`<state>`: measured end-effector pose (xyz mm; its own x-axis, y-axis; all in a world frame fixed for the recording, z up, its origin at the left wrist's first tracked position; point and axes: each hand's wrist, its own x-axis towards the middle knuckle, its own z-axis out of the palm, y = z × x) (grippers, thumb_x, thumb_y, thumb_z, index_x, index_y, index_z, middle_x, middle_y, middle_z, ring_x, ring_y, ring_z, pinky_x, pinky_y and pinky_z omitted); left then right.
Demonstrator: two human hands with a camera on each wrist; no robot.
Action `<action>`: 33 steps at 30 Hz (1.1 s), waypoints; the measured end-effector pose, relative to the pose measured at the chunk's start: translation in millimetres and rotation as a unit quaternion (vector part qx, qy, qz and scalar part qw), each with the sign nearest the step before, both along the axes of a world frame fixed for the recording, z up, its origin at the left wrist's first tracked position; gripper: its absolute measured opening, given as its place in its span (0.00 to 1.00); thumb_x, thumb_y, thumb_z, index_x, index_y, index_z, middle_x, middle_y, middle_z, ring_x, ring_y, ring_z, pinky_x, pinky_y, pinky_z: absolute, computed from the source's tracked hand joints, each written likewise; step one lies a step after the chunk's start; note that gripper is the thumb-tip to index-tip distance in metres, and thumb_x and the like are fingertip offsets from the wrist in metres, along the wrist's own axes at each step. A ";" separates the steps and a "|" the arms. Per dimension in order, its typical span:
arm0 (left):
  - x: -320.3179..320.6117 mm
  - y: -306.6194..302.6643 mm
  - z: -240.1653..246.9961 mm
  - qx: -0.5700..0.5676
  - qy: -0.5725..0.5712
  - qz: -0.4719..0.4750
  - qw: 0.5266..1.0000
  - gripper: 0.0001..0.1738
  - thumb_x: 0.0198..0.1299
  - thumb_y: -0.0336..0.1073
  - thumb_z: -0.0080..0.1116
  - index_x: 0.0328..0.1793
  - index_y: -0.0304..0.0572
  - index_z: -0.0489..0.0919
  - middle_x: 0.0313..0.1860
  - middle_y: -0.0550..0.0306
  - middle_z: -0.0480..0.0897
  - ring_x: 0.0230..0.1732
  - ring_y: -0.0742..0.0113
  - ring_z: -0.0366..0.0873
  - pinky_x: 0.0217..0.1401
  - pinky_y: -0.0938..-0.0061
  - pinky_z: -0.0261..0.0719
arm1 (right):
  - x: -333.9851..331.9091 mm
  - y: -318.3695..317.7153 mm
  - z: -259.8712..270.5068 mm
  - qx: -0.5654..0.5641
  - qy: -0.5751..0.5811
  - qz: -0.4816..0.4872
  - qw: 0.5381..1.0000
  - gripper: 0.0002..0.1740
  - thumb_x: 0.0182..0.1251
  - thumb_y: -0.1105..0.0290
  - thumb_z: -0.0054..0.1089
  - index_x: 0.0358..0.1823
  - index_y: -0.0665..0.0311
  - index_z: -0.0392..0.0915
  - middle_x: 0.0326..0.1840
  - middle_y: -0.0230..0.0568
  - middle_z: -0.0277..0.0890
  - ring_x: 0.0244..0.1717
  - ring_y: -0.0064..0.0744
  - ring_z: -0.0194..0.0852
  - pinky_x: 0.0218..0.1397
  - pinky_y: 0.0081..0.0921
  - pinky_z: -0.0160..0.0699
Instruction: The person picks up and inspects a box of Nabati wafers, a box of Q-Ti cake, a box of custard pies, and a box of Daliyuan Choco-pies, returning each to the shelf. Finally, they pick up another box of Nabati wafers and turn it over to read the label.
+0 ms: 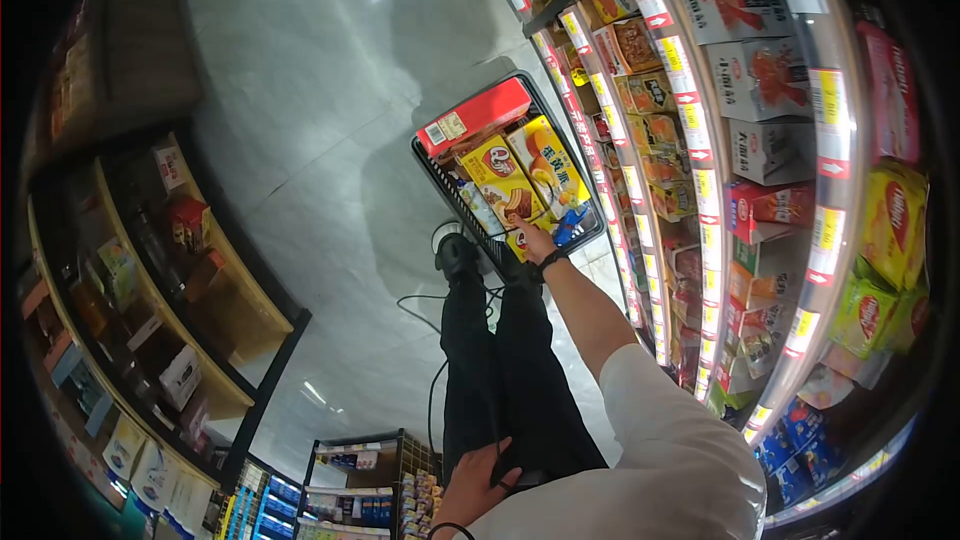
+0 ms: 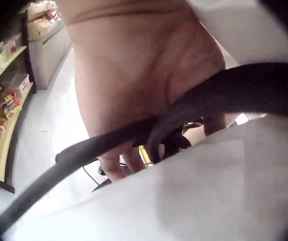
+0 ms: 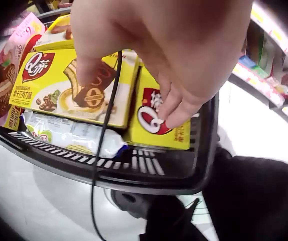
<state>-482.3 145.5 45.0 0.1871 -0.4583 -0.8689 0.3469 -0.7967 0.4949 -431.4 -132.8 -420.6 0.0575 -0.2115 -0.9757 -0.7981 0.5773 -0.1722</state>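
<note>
My right hand (image 1: 535, 242) reaches down into a black shopping basket (image 1: 440, 185) on the floor. In the right wrist view its thumb overlaps a yellow Q蒂 cake box (image 3: 48, 83), and its fingertips rest on the face of a smaller yellow box (image 3: 146, 135) with a red logo. Whether it grips that smaller box, I cannot tell. A white-wrapped packet (image 3: 68, 133) lies along the basket wall. My left hand (image 1: 475, 485) hangs by the thigh, fingers loosely bent; in its wrist view, a dark strap and white cloth partly cover it.
A red box (image 1: 485, 115) and a yellow pie box (image 1: 550, 175) also sit in the basket. Stocked shelves (image 1: 690, 130) run close along the right. More shelving (image 1: 240, 340) stands on the left. A thin cable (image 1: 420, 300) trails beside my legs.
</note>
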 end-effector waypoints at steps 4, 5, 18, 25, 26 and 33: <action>9.9 -3.4 -5.6 0.012 -0.006 -0.003 1.000 0.36 0.73 0.51 0.67 0.81 0.47 0.73 0.65 0.40 0.84 0.65 0.36 0.80 0.70 0.50 0.78 | 24.6 21.7 -44.3 -0.070 0.020 -0.080 0.994 0.52 0.52 0.50 0.89 0.68 0.83 0.75 0.64 0.56 0.82 0.59 0.41 0.85 0.60 0.37 0.83; 11.5 -3.0 -5.3 0.021 -0.002 -0.007 1.000 0.36 0.73 0.51 0.67 0.81 0.46 0.73 0.64 0.40 0.84 0.64 0.36 0.80 0.69 0.50 0.78 | 26.9 27.9 -56.7 -0.107 0.025 -0.091 0.990 0.52 0.53 0.51 0.89 0.68 0.84 0.75 0.65 0.57 0.82 0.60 0.42 0.85 0.61 0.37 0.83; 11.9 15.7 48.5 0.006 -0.069 -0.072 0.995 0.40 0.72 0.60 0.63 0.82 0.46 0.73 0.67 0.41 0.83 0.69 0.37 0.78 0.70 0.47 0.76 | -0.7 -21.6 158.3 -0.235 -0.104 0.071 0.964 0.34 0.48 0.72 0.86 0.57 0.70 0.79 0.51 0.41 0.88 0.49 0.33 0.88 0.53 0.32 0.86; 72.4 42.6 106.1 -0.088 -0.187 -0.139 0.969 0.61 0.58 0.73 0.70 0.91 0.57 0.59 0.89 0.38 0.58 0.85 0.29 0.57 0.85 0.37 0.58 | -51.4 -45.0 341.1 -0.229 -0.282 0.108 0.925 0.47 0.49 0.75 0.89 0.69 0.68 0.67 0.62 0.45 0.83 0.62 0.35 0.85 0.68 0.33 0.85; 90.5 39.7 115.2 -0.069 -0.200 -0.159 0.964 0.60 0.59 0.67 0.71 0.92 0.59 0.55 0.90 0.39 0.55 0.85 0.29 0.57 0.84 0.36 0.58 | -61.3 -44.6 364.6 -0.295 -0.278 0.156 0.901 0.43 0.45 0.62 0.92 0.57 0.68 0.71 0.52 0.45 0.85 0.52 0.34 0.86 0.54 0.32 0.85; 143.5 4.8 109.0 -0.171 -0.339 0.014 0.925 0.53 0.62 0.43 0.74 0.86 0.30 0.57 0.78 0.29 0.73 0.76 0.32 0.72 0.79 0.50 0.70 | -57.9 -20.7 606.3 -0.303 -0.378 0.298 0.822 0.44 0.50 0.67 0.88 0.67 0.64 0.72 0.57 0.39 0.81 0.60 0.31 0.79 0.66 0.35 0.78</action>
